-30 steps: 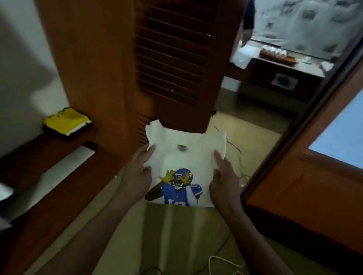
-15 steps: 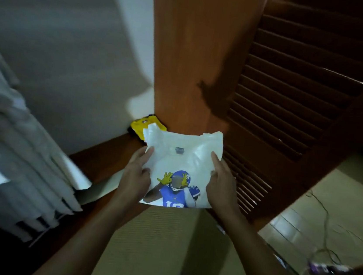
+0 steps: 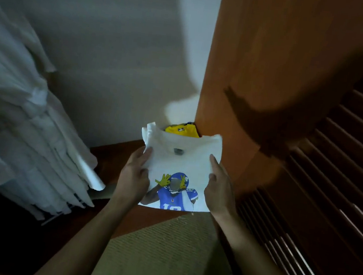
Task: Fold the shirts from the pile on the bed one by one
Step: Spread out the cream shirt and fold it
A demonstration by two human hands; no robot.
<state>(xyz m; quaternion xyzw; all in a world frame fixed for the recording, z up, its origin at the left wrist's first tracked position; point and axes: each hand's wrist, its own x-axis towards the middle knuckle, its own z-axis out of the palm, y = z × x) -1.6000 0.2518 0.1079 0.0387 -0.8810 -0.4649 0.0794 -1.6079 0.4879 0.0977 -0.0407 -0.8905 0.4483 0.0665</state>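
Near the seemingly folded yellow shirt (image 3: 182, 131), the left hand (image 3: 135, 177) and right hand (image 3: 219, 187) grip a folded white shirt (image 3: 182, 158), not yet set down.

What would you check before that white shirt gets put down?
1. White shirt folded flat, print up: ok.
2. Left hand grip on its left edge: ok.
3. Right hand grip on its right edge: ok.
4. Yellow shirt lying folded just beyond it, by the wooden panel: ok.
5. Free room on the shelf next to the yellow shirt: cannot tell, the white shirt hides it.
6. Folds underneath tidy: cannot tell.
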